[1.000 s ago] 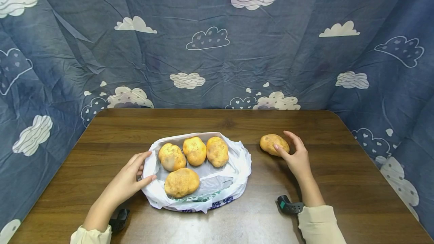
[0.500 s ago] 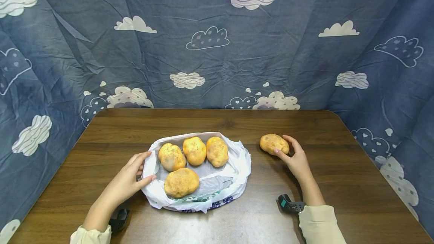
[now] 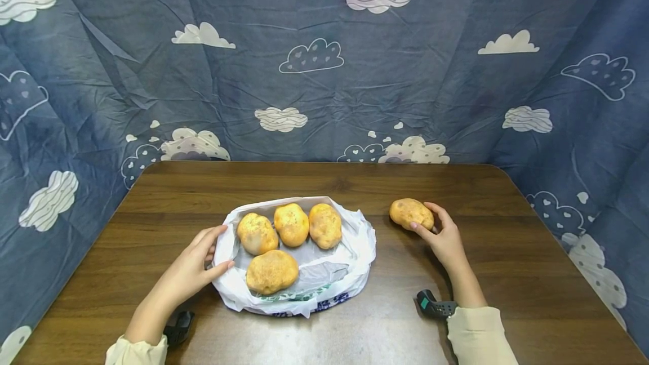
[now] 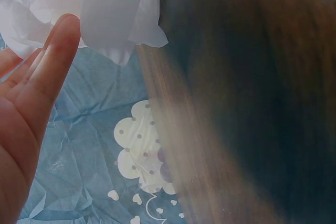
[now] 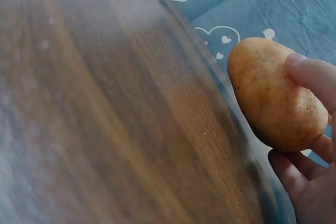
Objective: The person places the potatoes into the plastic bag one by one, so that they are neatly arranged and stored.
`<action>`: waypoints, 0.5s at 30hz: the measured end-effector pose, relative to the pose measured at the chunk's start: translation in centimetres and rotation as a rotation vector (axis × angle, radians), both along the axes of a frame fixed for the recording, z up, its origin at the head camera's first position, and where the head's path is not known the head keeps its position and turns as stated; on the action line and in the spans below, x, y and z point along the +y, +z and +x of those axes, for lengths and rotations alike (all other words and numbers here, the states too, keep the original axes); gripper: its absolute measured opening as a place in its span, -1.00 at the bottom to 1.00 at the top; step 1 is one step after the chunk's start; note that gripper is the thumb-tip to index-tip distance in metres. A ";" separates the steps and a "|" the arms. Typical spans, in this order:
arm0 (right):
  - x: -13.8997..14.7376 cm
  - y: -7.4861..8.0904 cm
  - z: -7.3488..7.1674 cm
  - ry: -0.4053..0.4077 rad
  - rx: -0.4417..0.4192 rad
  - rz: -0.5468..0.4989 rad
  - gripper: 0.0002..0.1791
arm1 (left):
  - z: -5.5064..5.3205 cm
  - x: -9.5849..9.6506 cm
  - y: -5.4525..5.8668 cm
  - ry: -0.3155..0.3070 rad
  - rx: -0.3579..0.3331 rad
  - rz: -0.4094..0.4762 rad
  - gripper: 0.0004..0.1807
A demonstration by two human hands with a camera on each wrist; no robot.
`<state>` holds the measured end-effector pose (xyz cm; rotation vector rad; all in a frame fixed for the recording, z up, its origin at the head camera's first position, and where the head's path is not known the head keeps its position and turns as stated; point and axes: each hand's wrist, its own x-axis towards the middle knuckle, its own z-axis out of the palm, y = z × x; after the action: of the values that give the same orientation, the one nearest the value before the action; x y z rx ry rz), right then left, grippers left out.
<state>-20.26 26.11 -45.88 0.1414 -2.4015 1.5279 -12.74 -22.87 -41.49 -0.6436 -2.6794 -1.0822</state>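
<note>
A white plastic bag (image 3: 359, 244) lies spread out with its mouth facing up, its rim folded outward. Inside are several yellow-brown potatoes, among them a large potato (image 3: 272, 272) at the front and a rounder potato (image 3: 291, 225) at the back. My left hand (image 3: 185, 269) rests against the bag's left side, thumb and fingers spread along the rim. In the left wrist view one straight digit touches the thin plastic. To the right of the bag, my right hand (image 3: 446, 244) holds a single oval potato (image 5: 273, 93) by its near end, thumb on one side and fingers on the other.
The brown wooden table (image 3: 334, 182) ends at a blue cloud-print cloth (image 3: 314, 94) hanging behind and at both sides. A black wrist camera (image 3: 435, 306) sits at the right wrist, another (image 3: 178, 328) at the left. Blue and green print shows on the bag's front.
My right fingers have come in against the potato's right end; a second ago the index finger stood raised off it. My left hand and the bag have not moved.
</note>
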 end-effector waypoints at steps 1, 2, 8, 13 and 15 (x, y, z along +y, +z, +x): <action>0.1 -0.2 -0.1 -0.001 0.007 -0.004 -0.34 | 0.0 0.0 0.0 0.000 0.000 0.001 -0.32; 0.0 0.0 -0.1 -0.004 0.016 -0.002 -0.34 | 0.0 0.0 0.0 -0.001 0.001 0.001 -0.32; -1.5 2.3 1.1 -0.010 0.055 -0.039 -0.38 | 0.0 0.1 0.0 -0.001 0.003 0.002 -0.32; -2.0 2.8 1.2 -0.013 0.073 -0.067 -0.39 | 0.0 0.1 0.0 -0.001 0.007 0.006 -0.31; -2.3 3.1 1.3 -0.011 0.079 -0.060 -0.39 | 0.0 0.1 0.0 -0.001 0.004 0.009 -0.31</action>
<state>-18.96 23.81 -42.77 0.1720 -2.2893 1.5584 -12.76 -22.80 -41.46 -0.6451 -2.6692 -1.0913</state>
